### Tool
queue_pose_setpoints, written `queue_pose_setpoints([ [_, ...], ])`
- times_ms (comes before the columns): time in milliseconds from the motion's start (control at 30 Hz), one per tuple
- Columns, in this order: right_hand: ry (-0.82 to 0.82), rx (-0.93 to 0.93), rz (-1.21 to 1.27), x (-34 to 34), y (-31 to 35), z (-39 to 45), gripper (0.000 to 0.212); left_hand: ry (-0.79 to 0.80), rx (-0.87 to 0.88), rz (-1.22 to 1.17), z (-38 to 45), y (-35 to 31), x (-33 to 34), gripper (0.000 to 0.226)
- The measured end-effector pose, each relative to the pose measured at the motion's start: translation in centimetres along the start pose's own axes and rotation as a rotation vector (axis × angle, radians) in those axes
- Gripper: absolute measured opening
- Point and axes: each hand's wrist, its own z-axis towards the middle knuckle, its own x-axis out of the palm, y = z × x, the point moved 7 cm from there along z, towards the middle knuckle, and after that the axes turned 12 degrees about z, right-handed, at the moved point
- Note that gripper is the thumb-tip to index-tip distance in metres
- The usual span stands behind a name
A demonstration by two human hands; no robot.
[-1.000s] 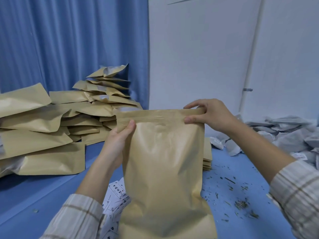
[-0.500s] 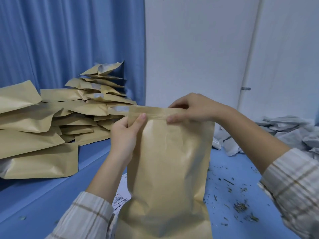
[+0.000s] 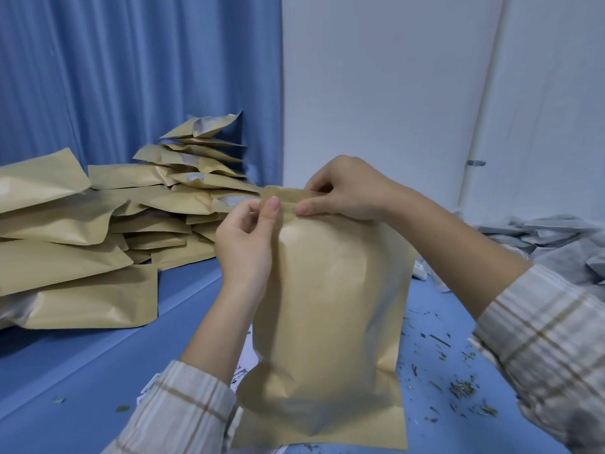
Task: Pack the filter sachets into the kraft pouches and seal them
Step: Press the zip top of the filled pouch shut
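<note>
Kraft pouch [image 3: 327, 306], filled, upright, top strip pinched by left hand [image 3: 244, 244] and right hand [image 3: 343, 191]; sealed pouches [image 3: 98, 231] stacked beyond, loose sachets [image 3: 556, 237] remaining.

The upright pouch [image 3: 327, 322] stands at the near centre of the desk [image 3: 82, 381] and blocks passage between the two forearms. To the left, a pile of filled pouches [image 3: 98, 244] occupies the far side up to the curtain [image 3: 131, 77]; the blue desk surface in front of that pile is open for a hand. To the right, a heap of grey sachets [image 3: 556, 244] closes off the far corner against the wall [image 3: 376, 93]. Loose dried bits [image 3: 458, 385] lie scattered over the near right surface, which is otherwise passable.
</note>
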Motion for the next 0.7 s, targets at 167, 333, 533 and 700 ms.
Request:
queue_pose_setpoints([
  [167,-0.011,-0.016,-0.072,0.3,0.4,-0.2,0.015,-0.020,0.012,0.024,-0.2,0.2,0.2,0.028],
  [333,-0.009,-0.006,-0.070,0.2,1.3,0.1,0.042,-0.014,0.009,0.071,-0.1,0.2,0.9,0.028],
  [533,0.007,-0.026,-0.063,0.7,1.5,-0.1,0.023,-0.022,-0.037,0.060,0.0,0.5,0.5,0.027],
  [700,-0.055,-0.019,0.001,-0.1,1.1,-0.4,0.006,0.013,0.010,0.033,-0.1,-0.2,0.6,0.030],
])
